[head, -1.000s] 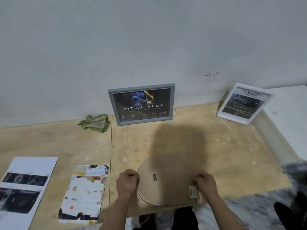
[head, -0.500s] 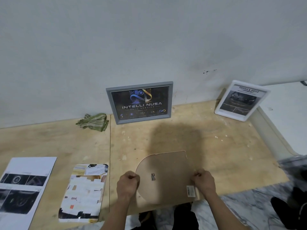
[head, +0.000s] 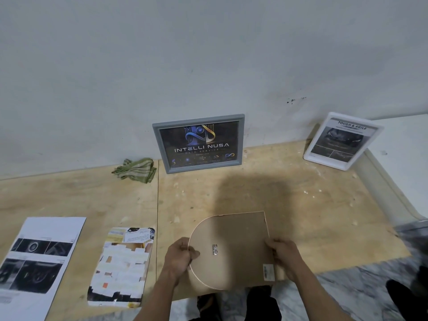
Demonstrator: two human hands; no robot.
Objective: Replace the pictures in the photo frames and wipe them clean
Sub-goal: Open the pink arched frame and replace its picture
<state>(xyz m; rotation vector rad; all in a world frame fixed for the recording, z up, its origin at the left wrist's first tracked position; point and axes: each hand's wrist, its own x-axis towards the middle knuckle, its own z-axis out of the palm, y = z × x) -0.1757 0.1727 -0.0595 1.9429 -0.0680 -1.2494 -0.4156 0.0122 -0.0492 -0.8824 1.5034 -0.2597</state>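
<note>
A brown arch-shaped photo frame [head: 238,239] shows its back to me, with a small metal hanger in the middle and a sticker near its right edge. My left hand [head: 179,256] grips its rounded left edge. My right hand [head: 283,254] grips its straight right edge. A grey frame [head: 199,143] with a dark "Intelli Nusa" picture leans on the wall. A white frame [head: 342,141] with a "Tough & Agile" picture leans at the far right. A green striped cloth [head: 135,170] lies by the wall.
Two loose printed pictures lie on the plywood table [head: 69,198] at the left: a white sheet with dark photos [head: 37,258] and a pale collage print [head: 122,265]. A white ledge [head: 405,144] borders the right. The table's front edge runs just below my hands.
Both hands have tilted the arch-shaped frame up off the table toward me, so its back shows larger and more upright. Nothing else has moved.
</note>
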